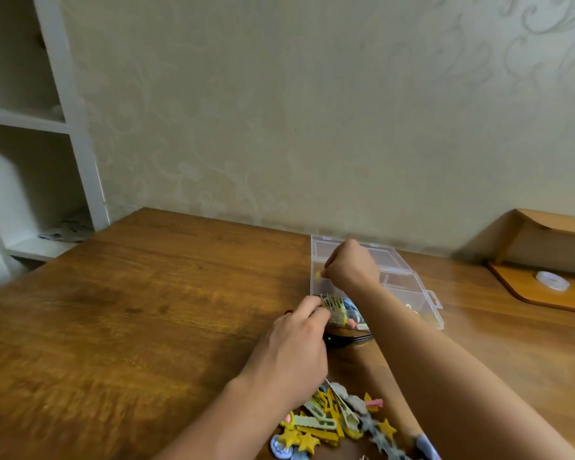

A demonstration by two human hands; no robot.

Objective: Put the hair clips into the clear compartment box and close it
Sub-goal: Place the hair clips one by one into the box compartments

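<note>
While your right hand (351, 265) hovers over the clear compartment box (375, 280), its fingers are curled into a tight grip that pinches a small yellow hair clip (318, 274) at the box's left edge, just above a compartment. The box lies with its lid (352, 252) swung back flat on the tabletop (146, 310) beyond that hand, toward the wall. Your right forearm crosses over the near right part of the box and hides some of it.

Your left hand (292, 353) sits nearer to you and to the left of the right one. Its fingertips (316, 307) are drawn together at the near left corner of the box, touching or pinching something among the clips there; blur keeps you from telling which piece, so whether that grip really holds anything cannot be told. Just past those fingertips, the near compartments already hold yellow-green, blue and pink clips (344, 312).

Below your left wrist, close to your body, a loose pile of hair clips (332, 423) lies on the tabletop: yellow stars, pale green bars, grey-blue stars and cloud shapes, one pink piece. A dark object (346, 338) lies under the near edge of the box.

Far to the right of your right hand, a roll of clear tape (552, 280) rests on a lower wooden shelf (545, 293).
</note>
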